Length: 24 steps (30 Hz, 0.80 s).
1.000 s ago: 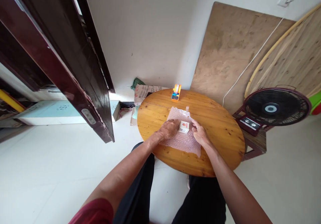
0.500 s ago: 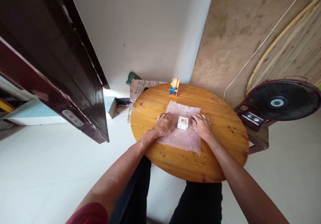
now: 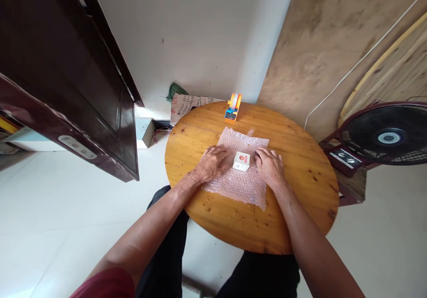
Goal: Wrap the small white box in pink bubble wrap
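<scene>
A sheet of pinkish bubble wrap (image 3: pixel 245 191) lies spread on the round wooden table (image 3: pixel 307 169). On the middle of the sheet rests a small white box (image 3: pixel 241 161) with a red mark on top. My left hand (image 3: pixel 212 162) lies flat on the wrap's left part, fingers stretched toward the box but apart from it. At the right edge of the wrap, my right hand (image 3: pixel 269 165) rests with fingers spread, close to the box. Neither hand holds anything.
An orange and blue tape dispenser (image 3: pixel 233 107) stands at the table's far edge. A dark fan (image 3: pixel 388 135) sits to the right on a wooden stand. On the left is a dark door (image 3: pixel 70 66). Behind the table leans a printed sack (image 3: pixel 183 106).
The camera view has shifted slightly. Both hands stay on the bubble wrap beside the box, with hardly any movement of their own.
</scene>
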### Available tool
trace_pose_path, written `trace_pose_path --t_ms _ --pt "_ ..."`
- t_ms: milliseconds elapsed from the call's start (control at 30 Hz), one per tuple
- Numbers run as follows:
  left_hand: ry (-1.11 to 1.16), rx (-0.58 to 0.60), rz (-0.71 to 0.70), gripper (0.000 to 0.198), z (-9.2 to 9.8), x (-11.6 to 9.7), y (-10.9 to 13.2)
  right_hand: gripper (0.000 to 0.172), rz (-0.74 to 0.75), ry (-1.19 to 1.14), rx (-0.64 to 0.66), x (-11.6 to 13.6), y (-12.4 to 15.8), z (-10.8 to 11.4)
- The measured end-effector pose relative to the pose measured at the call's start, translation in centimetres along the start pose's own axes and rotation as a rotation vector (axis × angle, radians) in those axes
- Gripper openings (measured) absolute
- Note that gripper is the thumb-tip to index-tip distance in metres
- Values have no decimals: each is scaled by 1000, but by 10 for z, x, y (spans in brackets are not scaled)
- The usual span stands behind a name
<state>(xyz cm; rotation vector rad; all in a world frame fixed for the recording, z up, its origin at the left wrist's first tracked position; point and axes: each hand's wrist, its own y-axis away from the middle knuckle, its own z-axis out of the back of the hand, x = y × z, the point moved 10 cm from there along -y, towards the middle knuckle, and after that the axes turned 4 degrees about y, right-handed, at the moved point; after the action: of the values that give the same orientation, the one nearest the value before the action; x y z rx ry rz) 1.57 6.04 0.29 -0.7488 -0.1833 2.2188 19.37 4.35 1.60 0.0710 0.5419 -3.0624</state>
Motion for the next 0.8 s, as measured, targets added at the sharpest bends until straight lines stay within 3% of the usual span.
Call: trace_pose_path --t_ms 800 --pt "14 -49 -24 42 5 -2 0 36 -5 -79 -33 -8 2 -1"
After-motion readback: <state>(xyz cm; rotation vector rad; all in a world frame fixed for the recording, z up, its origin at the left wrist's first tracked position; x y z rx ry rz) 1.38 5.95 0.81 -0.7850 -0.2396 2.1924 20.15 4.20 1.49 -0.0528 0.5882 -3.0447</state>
